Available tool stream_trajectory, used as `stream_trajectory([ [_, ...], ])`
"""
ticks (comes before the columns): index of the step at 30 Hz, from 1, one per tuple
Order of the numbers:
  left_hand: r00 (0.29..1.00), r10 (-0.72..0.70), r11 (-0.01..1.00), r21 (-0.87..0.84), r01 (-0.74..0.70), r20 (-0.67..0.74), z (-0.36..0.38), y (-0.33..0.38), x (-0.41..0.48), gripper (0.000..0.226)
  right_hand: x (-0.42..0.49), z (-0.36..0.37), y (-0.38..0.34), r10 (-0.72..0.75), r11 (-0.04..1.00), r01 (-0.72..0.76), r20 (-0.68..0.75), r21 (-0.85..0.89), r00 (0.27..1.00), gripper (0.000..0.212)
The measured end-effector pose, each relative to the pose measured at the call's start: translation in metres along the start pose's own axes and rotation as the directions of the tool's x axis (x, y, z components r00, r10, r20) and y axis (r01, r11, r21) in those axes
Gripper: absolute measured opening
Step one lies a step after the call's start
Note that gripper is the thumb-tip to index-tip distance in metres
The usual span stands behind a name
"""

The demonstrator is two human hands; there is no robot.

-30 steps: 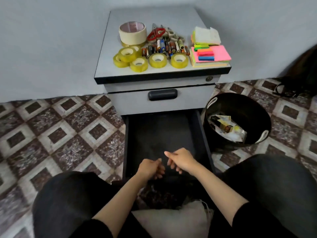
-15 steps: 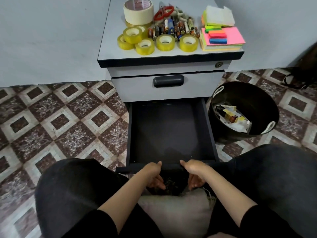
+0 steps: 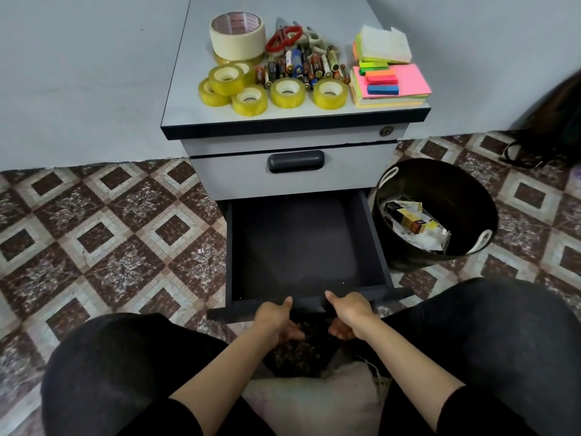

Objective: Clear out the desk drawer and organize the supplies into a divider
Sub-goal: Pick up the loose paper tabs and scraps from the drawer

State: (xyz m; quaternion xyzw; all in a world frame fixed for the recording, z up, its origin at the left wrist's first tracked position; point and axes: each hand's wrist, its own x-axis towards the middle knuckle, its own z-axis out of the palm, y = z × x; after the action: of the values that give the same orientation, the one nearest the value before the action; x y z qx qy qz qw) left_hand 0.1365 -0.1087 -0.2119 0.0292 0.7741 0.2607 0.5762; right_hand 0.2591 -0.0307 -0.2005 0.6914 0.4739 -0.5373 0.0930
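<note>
The lower drawer [image 3: 301, 240] of the grey cabinet stands pulled out, its dark inside bare. My left hand [image 3: 275, 319] and my right hand [image 3: 349, 313] grip the drawer's front panel [image 3: 226, 314] side by side, thumbs on its top edge and fingers curled underneath. On the cabinet top [image 3: 188, 99] lie a big masking tape roll [image 3: 238, 34], several yellow tape rolls [image 3: 287, 92], a heap of batteries [image 3: 301, 66], red-handled scissors [image 3: 284, 37] and stacks of coloured sticky notes [image 3: 393, 81]. No divider is in view.
A black bin [image 3: 465, 190] holding paper and a small box stands right of the drawer. The upper drawer with its dark handle [image 3: 295, 161] is closed. My knees flank the drawer, and a pale cushion [image 3: 308, 401] lies between them. A dark bag [image 3: 550, 133] sits at far right.
Both hands came back from over the drawer's inside to its front panel and took hold of it. The view has tilted down and moved closer.
</note>
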Motion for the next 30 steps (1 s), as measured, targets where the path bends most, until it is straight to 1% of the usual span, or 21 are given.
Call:
stream_trajectory([
  [3, 0.996, 0.027, 0.992, -0.123, -0.036, -0.08, -0.007, 0.016, 0.01, 0.05, 0.004, 0.003, -0.016, -0.055, 0.997, 0.06, -0.076, 0.057, 0.996, 0.041],
  [5, 0.994, 0.035, 0.979, -0.197, -0.056, -0.107, -0.011, 0.03, 0.022, 0.048, 0.012, 0.005, -0.03, -0.077, 0.986, 0.093, -0.114, 0.142, 0.991, 0.047],
  [6, 0.994, 0.036, 0.966, -0.251, -0.061, -0.106, -0.012, 0.037, 0.022, 0.044, 0.015, 0.005, -0.036, -0.074, 0.978, 0.095, -0.118, 0.187, 0.99, 0.05],
  [8, 0.993, 0.053, 0.944, -0.319, -0.084, -0.103, -0.014, 0.053, 0.029, 0.039, 0.023, 0.004, -0.051, -0.089, 0.963, 0.12, -0.134, 0.242, 0.987, 0.046],
  [11, 0.99, 0.083, 0.943, -0.313, -0.115, -0.112, -0.019, 0.072, 0.043, 0.045, 0.033, -0.004, -0.071, -0.128, 0.948, 0.176, -0.189, 0.265, 0.974, 0.044],
  [15, 0.984, 0.127, 0.956, -0.25, -0.155, -0.124, -0.029, 0.096, 0.063, 0.051, 0.056, -0.008, -0.094, -0.188, 0.902, 0.246, -0.192, 0.355, 0.963, 0.046],
  [19, 0.969, 0.186, 0.947, -0.234, -0.221, -0.161, -0.032, 0.119, 0.077, 0.049, 0.079, -0.01, -0.117, -0.21, 0.866, 0.261, -0.163, 0.426, 0.964, 0.045],
  [22, 0.964, 0.212, 0.931, -0.265, -0.249, -0.159, -0.036, 0.135, 0.083, 0.049, 0.089, -0.012, -0.131, -0.226, 0.848, 0.265, -0.138, 0.459, 0.964, 0.041],
  [26, 0.969, 0.21, 0.921, -0.305, -0.242, -0.133, -0.04, 0.152, 0.087, 0.047, 0.097, -0.014, -0.146, -0.243, 0.833, 0.274, -0.126, 0.48, 0.962, 0.031],
  [30, 0.969, 0.217, 0.932, -0.269, -0.243, -0.122, -0.042, 0.157, 0.088, 0.046, 0.1, -0.014, -0.15, -0.251, 0.821, 0.279, -0.124, 0.499, 0.96, 0.028],
])
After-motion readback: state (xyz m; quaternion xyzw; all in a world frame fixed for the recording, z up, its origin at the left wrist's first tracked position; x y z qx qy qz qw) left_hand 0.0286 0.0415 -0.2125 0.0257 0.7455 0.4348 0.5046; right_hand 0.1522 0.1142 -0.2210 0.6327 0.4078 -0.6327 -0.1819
